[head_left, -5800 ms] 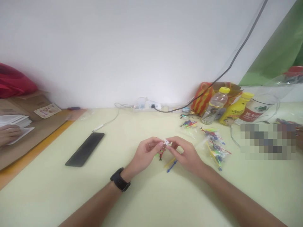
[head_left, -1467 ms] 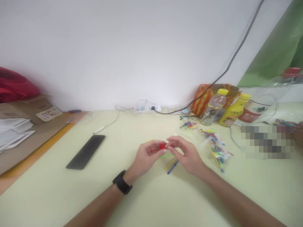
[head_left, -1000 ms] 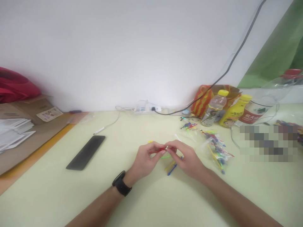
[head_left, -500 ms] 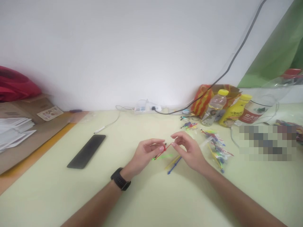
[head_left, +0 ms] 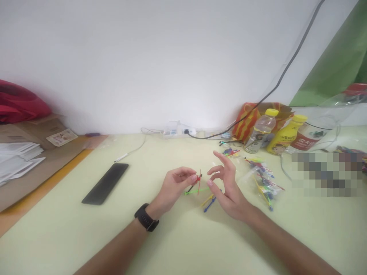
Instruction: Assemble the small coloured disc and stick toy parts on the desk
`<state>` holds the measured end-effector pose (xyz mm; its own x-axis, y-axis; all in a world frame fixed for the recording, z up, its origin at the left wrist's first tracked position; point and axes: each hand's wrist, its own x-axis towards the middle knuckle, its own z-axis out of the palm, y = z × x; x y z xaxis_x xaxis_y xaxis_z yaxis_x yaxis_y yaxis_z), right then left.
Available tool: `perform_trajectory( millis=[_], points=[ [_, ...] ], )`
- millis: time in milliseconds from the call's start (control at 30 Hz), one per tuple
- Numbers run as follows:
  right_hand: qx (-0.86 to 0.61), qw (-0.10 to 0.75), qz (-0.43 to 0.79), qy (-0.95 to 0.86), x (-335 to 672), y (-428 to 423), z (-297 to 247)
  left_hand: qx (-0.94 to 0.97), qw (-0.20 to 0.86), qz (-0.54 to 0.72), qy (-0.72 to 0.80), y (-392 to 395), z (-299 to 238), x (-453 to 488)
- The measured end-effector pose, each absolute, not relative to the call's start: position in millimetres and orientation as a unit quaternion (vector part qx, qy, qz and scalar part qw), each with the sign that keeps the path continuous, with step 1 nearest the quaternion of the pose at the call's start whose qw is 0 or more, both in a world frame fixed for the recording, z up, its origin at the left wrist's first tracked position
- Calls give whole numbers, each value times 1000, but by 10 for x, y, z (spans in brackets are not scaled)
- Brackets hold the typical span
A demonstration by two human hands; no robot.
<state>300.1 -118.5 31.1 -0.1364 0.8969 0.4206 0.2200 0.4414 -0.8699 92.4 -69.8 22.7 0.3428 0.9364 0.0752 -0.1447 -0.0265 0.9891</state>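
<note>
Thumb and fingers of my left hand pinch a small red plastic piece with thin arms and a dark tip. Just right of it, my right hand is raised with its fingers apart and nothing visible in them. A green plastic stick lies under the red piece, with a dark stick partly hidden by my left hand. Below my right fingertips, a blue stick and a yellow stick rest on the table.
Bagged colourful plastic pieces lie to the right. Behind them stand a clear bottle, a yellow bottle and a striped bag. A black phone-like slab lies left; a power strip sits by the wall.
My right hand has let go of the red piece's thin arm, and its fingers have spread upward. The arm now stands nearly upright in my left hand's pinch.
</note>
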Motion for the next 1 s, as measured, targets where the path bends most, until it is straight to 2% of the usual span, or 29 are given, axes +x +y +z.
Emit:
perform_trajectory(
  millis=[100,167,333,667,1000],
  points=[
    [-414,441,482,-634,3039,-1159,340,557,598,450,360,-697,225,926],
    [-395,429,530,-615,3044,-1139,359,558,597,451,358,-697,224,925],
    [-382,508,458,-622,2986,-1117,351,551,603,451,359,-717,263,941],
    [-372,501,494,-605,2942,-1087,264,569,646,403,312,-782,304,959],
    [-389,534,357,-660,2984,-1173,322,535,663,414,321,-773,311,963]
  ],
)
